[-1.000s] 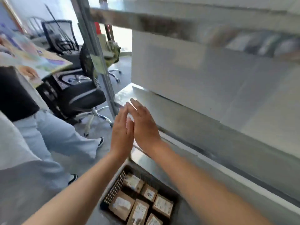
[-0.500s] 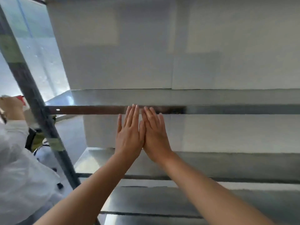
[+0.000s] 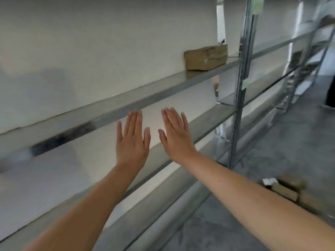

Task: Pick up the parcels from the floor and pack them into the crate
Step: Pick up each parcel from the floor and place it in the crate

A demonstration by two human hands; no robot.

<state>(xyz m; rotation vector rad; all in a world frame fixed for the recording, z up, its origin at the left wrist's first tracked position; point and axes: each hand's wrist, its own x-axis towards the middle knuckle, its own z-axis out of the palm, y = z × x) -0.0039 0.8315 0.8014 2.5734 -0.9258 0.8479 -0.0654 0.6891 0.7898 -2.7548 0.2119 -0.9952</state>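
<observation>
My left hand [image 3: 132,140] and my right hand [image 3: 176,135] are held out flat in front of me, backs toward the camera, a small gap between them, both holding nothing. They hover in front of a metal shelf rack [image 3: 163,91]. A brown taped parcel [image 3: 206,57] lies on an upper shelf to the right. On the floor at the lower right lie blurred brown parcels [image 3: 284,190], one with a white label. The crate is out of view.
Metal shelving runs along a white wall, with an upright post [image 3: 241,87] right of my hands. Grey concrete floor [image 3: 272,151] extends to the right. More racks stand further back at the right. A dark shape [image 3: 330,95] shows at the right edge.
The view has swung right along the shelves; the crate of parcels and the other person have left the frame. My hands, pressed together before, have parted slightly.
</observation>
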